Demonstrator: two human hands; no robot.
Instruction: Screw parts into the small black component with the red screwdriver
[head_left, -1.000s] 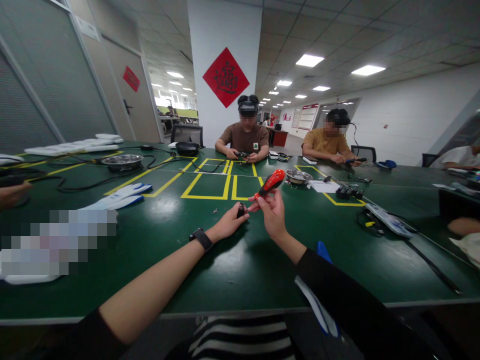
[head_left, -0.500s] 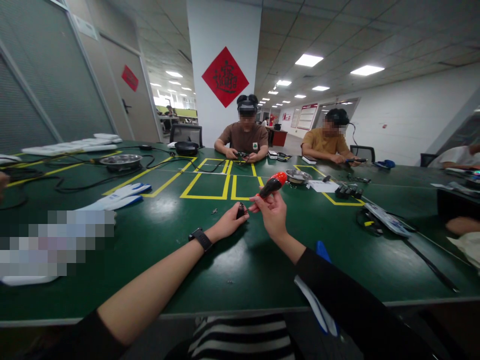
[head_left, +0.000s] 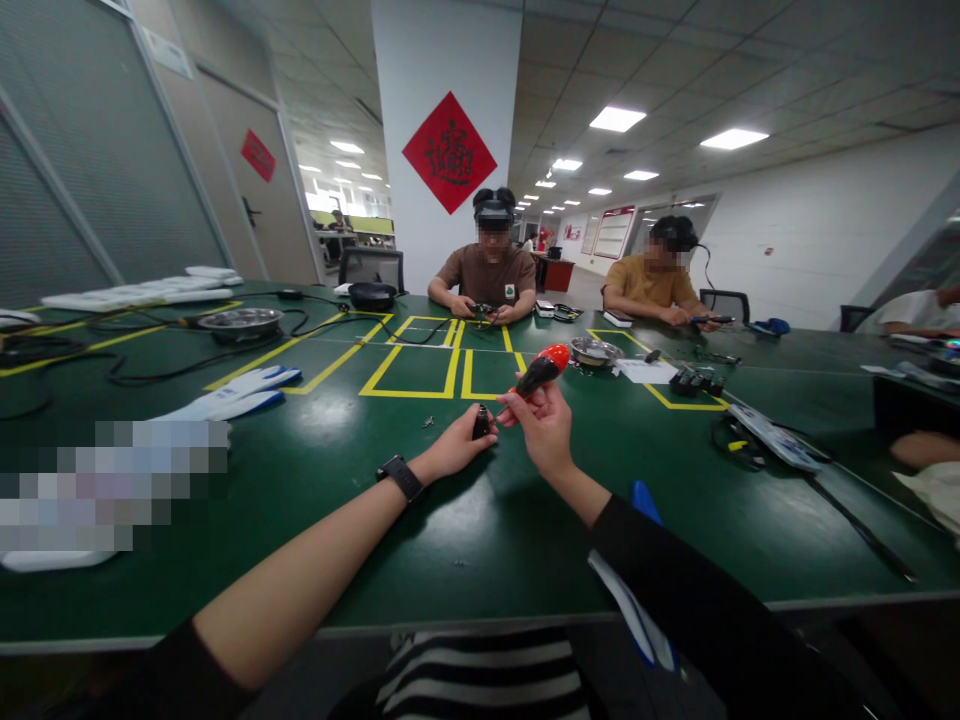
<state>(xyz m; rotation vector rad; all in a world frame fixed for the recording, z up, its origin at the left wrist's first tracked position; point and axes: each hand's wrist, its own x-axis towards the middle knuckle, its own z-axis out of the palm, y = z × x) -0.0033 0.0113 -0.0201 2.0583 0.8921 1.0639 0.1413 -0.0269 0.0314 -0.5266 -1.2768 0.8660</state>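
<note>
One head-worn camera, close above green table (head_left: 525,565), facing forward, down.

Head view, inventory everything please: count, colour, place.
Screwdriver: one, red-black, right grip
Small part: one, black, left grip
Tiny pieces: some, silvery, beside left grip
Table: one, green, foreground
Metal bowls: two, silvery, table's left and right
Gloves: at least one, white-blue, table's left
Tape outlines: several, yellow, table
Co-workers: two clearly, brown and yellow tops, opposite
Diamond sign: one, red, pillar
Watch: one, black, left wrist
Left grip: one, bare, centre
Right grip: one, bare, centre-right
</note>
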